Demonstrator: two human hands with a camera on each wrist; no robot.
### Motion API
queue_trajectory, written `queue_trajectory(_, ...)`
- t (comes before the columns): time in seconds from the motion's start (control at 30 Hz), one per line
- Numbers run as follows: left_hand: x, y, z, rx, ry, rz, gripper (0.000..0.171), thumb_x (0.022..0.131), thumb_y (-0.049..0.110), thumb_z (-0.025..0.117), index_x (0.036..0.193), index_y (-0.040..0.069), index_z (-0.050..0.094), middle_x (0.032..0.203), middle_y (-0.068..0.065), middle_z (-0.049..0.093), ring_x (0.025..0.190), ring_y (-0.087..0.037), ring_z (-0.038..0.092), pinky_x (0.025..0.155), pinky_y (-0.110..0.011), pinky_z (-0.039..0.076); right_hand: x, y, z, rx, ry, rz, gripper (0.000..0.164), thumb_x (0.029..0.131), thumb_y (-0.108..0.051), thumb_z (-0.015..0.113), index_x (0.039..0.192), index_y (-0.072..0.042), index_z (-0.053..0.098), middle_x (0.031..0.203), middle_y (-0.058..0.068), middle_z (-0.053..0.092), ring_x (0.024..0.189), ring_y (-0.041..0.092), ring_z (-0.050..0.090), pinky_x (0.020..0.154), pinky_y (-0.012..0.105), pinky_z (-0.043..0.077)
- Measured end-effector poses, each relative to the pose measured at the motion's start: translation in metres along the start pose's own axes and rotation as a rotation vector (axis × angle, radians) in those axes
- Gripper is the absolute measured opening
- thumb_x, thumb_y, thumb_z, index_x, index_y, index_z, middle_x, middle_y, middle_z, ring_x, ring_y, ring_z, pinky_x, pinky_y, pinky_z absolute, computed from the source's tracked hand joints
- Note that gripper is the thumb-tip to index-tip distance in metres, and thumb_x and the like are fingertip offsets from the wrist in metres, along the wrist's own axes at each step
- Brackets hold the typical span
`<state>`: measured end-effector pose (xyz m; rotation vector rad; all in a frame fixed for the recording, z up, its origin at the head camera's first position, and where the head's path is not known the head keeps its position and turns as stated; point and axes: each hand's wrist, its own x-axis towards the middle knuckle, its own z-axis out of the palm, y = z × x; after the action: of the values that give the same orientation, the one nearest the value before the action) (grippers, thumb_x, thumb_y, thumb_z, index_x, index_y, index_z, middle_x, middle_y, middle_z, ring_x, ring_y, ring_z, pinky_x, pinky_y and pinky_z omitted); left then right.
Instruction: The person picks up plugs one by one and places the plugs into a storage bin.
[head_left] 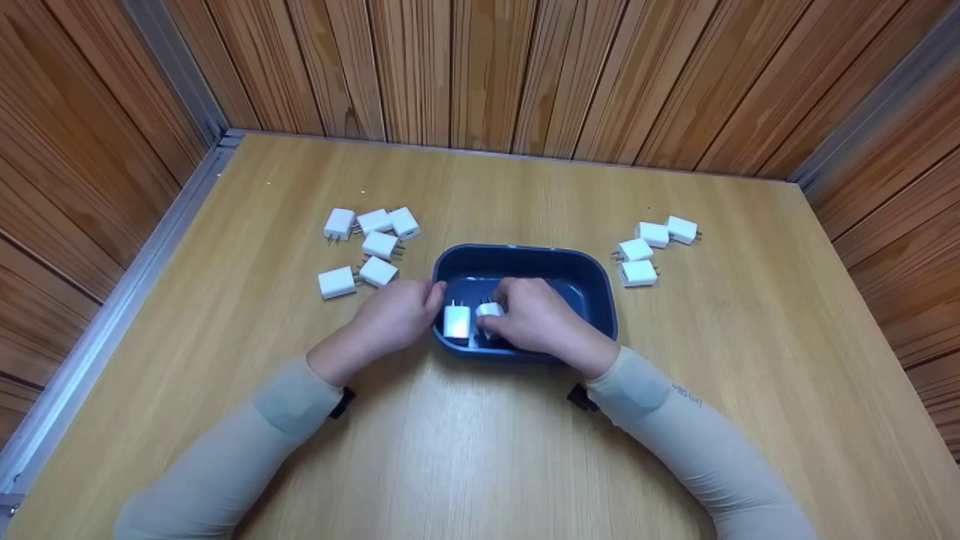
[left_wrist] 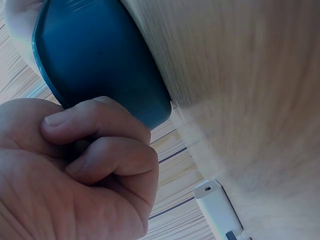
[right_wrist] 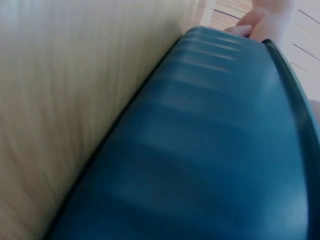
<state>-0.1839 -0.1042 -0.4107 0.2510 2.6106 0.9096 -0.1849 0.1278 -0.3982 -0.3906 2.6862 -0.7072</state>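
Note:
A dark blue rectangular tub (head_left: 592, 277) stands on the table. Inside its left part lies a white plug-in charger (head_left: 457, 322), prongs pointing away. Just right of that one, my right hand (head_left: 536, 315) reaches over the near rim and pinches a second white charger (head_left: 490, 309) between thumb and fingers. My left hand (head_left: 397, 311) grips the tub's left end at the rim. In the left wrist view, the curled fingers (left_wrist: 115, 155) sit against the tub's end wall (left_wrist: 105, 60). Only the tub's outer side (right_wrist: 200, 135) fills the right wrist view, the right hand's grip being hidden there.
Left of the tub, several white chargers lie in a loose group, the nearest charger (head_left: 337, 283) by the left hand. More chargers, such as this charger (head_left: 638, 273), lie to the right. A wood-panelled wall (head_left: 487, 75) borders the table's far edge.

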Motion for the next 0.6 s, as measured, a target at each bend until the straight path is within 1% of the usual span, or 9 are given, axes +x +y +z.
queue_trajectory(0.1, -0.0001, 0.0001, -0.0003, 0.007, -0.002, -0.004, 0.046, 0.121, 0.043, 0.042, 0.118, 0.01, 0.075, 0.083, -0.008, 0.063, 0.074, -0.026, 0.063, 0.068, -0.037, 0.049, -0.0003, -0.0005, 0.0004, -0.001, 0.006, -0.005, 0.04, 0.103, -0.036, 0.082, 0.126, -0.003, 0.075, 0.097, 0.005, 0.074, 0.087, 0.021, 0.069, 0.08, 0.038, 0.055)
queue_trajectory(0.33, 0.0002, -0.0006, -0.0007, -0.01, -0.011, 0.0, 0.045, 0.121, 0.042, 0.042, 0.116, 0.011, 0.075, 0.082, -0.008, 0.064, 0.073, -0.026, 0.064, 0.068, -0.036, 0.05, -0.0002, -0.0006, 0.001, 0.009, -0.005, 0.001, 0.042, 0.103, -0.038, 0.083, 0.128, -0.005, 0.075, 0.1, 0.004, 0.074, 0.089, 0.021, 0.07, 0.083, 0.038, 0.056)
queue_trajectory(0.6, 0.0008, -0.0036, -0.0003, -0.033, -0.013, 0.011, 0.045, 0.121, 0.042, 0.042, 0.115, 0.012, 0.075, 0.082, -0.008, 0.065, 0.074, -0.026, 0.066, 0.069, -0.037, 0.052, 0.0001, 0.0, 0.0028, 0.011, -0.002, -0.004, 0.042, 0.102, -0.041, 0.084, 0.126, -0.008, 0.076, 0.098, 0.002, 0.073, 0.087, 0.021, 0.07, 0.081, 0.038, 0.056)
